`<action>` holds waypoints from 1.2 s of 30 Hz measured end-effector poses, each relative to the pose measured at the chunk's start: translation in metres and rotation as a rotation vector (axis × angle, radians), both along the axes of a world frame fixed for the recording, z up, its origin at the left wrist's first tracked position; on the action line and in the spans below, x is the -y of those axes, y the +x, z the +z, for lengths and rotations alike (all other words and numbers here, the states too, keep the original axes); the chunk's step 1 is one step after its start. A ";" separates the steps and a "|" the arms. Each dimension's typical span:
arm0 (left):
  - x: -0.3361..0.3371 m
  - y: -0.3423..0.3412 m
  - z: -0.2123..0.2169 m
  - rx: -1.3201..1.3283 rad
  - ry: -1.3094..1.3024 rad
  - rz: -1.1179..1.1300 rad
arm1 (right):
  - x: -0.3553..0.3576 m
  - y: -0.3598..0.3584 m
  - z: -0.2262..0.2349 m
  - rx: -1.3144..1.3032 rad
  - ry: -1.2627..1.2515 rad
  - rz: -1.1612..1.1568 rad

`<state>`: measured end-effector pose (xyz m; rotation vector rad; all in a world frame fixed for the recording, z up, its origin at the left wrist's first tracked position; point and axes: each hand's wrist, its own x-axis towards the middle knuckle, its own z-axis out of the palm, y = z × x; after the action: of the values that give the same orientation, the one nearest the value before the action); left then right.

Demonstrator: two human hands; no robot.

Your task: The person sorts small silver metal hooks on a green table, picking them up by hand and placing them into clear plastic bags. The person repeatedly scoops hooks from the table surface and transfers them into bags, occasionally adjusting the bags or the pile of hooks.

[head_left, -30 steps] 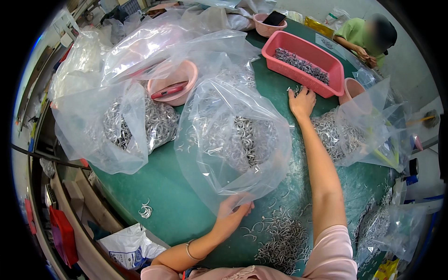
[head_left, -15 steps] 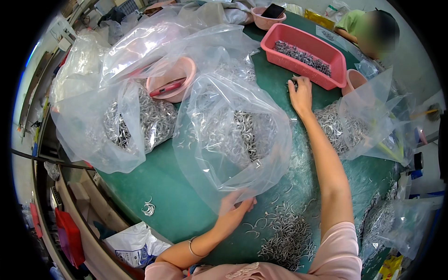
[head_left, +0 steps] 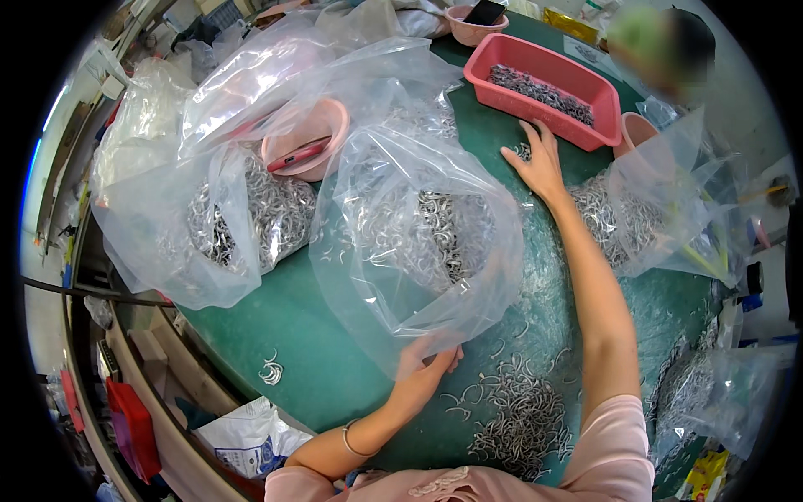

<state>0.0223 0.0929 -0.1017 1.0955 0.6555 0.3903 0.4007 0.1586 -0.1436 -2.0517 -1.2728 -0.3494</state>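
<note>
At the near edge of a clear plastic bag [head_left: 368, 322], my left hand [head_left: 425, 358] has its fingers curled on the bag's rim. Loose curved metal pieces [head_left: 438, 234] fill the middle of that bag. My right hand [head_left: 539, 167] rests farther off on the green table, thumb and fingers apart around a small cluster of metal pieces [head_left: 524, 151]. Just beyond it stands a pink-red rectangular tub [head_left: 473, 84] with similar pieces on its bottom. A loose heap of curved pieces [head_left: 523, 418] lies on the table between my forearms.
Another filled plastic bag [head_left: 251, 209] stands left, by a pink bowl [head_left: 335, 151] holding a red object. More bags of pieces [head_left: 615, 217] are at the right. A few pieces [head_left: 271, 370] lie on the left. Across the table is another person [head_left: 657, 50].
My right hand's fingers have spread apart from a closed grasp around the small cluster near the tub. My left hand stays at the bag's rim. The whole view has shifted slightly.
</note>
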 end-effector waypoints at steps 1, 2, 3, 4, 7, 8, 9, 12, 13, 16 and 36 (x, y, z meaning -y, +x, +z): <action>0.000 0.002 0.001 0.000 0.009 -0.005 | -0.001 0.006 -0.001 0.011 -0.091 0.010; 0.000 0.001 0.002 -0.003 0.021 -0.006 | -0.003 0.006 0.000 0.017 -0.181 0.026; 0.000 0.001 0.002 0.002 0.017 -0.002 | -0.001 0.001 0.006 0.040 -0.282 0.067; 0.001 0.000 0.001 0.009 0.014 0.001 | 0.001 -0.002 0.000 0.004 -0.232 0.100; 0.002 0.002 -0.002 0.022 0.013 0.014 | 0.011 -0.016 -0.008 -0.079 -0.037 0.146; 0.002 0.001 -0.002 0.022 0.016 0.018 | 0.016 -0.023 -0.008 -0.093 -0.031 0.139; 0.003 0.001 -0.004 0.022 0.014 0.024 | 0.021 -0.029 -0.007 -0.107 -0.025 0.132; 0.003 0.000 -0.008 0.031 0.009 0.034 | 0.041 -0.042 -0.001 -0.111 -0.026 0.158; 0.002 0.001 -0.007 0.039 0.007 0.034 | 0.050 -0.044 -0.001 -0.110 -0.034 0.172; 0.002 0.005 -0.006 0.039 0.001 0.036 | 0.076 -0.053 0.001 -0.078 -0.028 0.191; 0.005 0.004 -0.009 0.105 0.028 0.059 | 0.235 -0.222 0.078 -0.424 -0.300 0.459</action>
<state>0.0263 0.0876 -0.1105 1.0767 0.5919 0.5062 0.1787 -0.0764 -0.0655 -1.8515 -1.5275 0.4874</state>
